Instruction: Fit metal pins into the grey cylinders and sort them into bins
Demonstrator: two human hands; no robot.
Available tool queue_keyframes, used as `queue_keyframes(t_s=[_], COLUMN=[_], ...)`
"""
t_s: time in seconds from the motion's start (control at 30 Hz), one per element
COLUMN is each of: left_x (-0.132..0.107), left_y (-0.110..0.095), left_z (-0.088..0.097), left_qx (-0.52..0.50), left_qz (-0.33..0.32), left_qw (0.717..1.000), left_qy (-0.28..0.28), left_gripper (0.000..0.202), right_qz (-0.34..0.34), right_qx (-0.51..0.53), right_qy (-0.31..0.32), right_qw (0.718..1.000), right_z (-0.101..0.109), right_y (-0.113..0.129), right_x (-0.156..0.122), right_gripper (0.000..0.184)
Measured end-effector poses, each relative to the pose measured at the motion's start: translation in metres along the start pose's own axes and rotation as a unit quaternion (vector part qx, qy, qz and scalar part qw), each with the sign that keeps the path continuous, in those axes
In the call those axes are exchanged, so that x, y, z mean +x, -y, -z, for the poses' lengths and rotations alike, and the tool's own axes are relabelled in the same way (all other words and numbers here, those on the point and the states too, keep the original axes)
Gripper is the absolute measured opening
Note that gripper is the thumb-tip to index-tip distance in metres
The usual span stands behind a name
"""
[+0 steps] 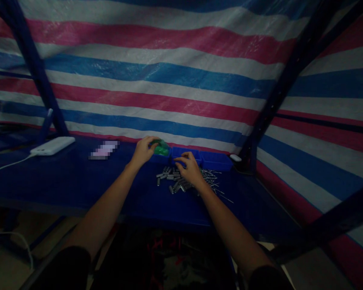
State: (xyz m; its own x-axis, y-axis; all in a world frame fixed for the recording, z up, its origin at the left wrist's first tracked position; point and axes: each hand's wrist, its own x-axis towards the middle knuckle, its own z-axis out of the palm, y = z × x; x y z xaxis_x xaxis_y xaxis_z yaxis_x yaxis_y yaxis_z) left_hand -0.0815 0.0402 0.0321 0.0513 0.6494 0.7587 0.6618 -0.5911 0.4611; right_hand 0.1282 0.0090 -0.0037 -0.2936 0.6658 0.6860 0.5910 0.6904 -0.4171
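My left hand [145,150] is at the left end of a row of blue bins, its fingers curled at the edge of a crumpled green plastic bag [161,150]. The fingertips appear to pinch the bag. Over the bins' front edge is my right hand [189,166], thumb and fingers slightly apart, with nothing visible between them. Below it lie several short grey metal cylinders [177,186]. Thin metal rods [213,177] are spread in a loose pile to its right, partly hidden by the hand and wrist. The middle blue bin [186,152] is behind my right hand.
Another blue bin [216,160] stands at the right, with a small white object [235,158] beyond it. On the left of the blue table [109,185] are a white device with a cable [53,146] and a blurred-out patch [104,150]. Blue metal posts [269,104] and striped sheeting [157,72] enclose the table.
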Motion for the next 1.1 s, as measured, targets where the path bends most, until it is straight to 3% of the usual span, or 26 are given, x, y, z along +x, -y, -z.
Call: queue_keyframes(t_s=[0.13, 0.27, 0.37, 0.5, 0.73, 1.1], left_x=[-0.002, -0.006, -0.005, 0.0, 0.0, -0.005], left_y=[0.014, 0.015, 0.013, 0.016, 0.023, 0.024], left_z=[0.001, -0.008, -0.014, -0.015, -0.015, -0.022], left_qx=[0.017, 0.05, 0.085, 0.105, 0.149, 0.217], left_qz=[0.001, -0.03, -0.041, -0.028, -0.006, 0.033], left_qw=[0.998, 0.992, 0.989, 0.989, 0.98, 0.947], left_qy=[0.059, 0.111, 0.117, 0.095, 0.132, 0.234], left_gripper=[0.023, 0.03, 0.031, 0.03, 0.033, 0.04], right_qz=[-0.031, -0.064, -0.125, -0.214, -0.235, -0.249], right_qx=[-0.012, -0.03, -0.075, -0.133, -0.141, -0.206], right_qy=[0.02, 0.12, 0.192, 0.237, 0.31, 0.295], right_qw=[0.999, 0.99, 0.97, 0.938, 0.91, 0.899], right_z=[0.008, 0.032, 0.051, 0.065, 0.062, 0.051], right_y=[-0.001, -0.009, -0.021, -0.034, -0.032, -0.045], right_x=[0.004, 0.009, 0.008, 0.002, 0.0, -0.002], right_gripper=[0.02, 0.026, 0.033, 0.045, 0.06, 0.053])
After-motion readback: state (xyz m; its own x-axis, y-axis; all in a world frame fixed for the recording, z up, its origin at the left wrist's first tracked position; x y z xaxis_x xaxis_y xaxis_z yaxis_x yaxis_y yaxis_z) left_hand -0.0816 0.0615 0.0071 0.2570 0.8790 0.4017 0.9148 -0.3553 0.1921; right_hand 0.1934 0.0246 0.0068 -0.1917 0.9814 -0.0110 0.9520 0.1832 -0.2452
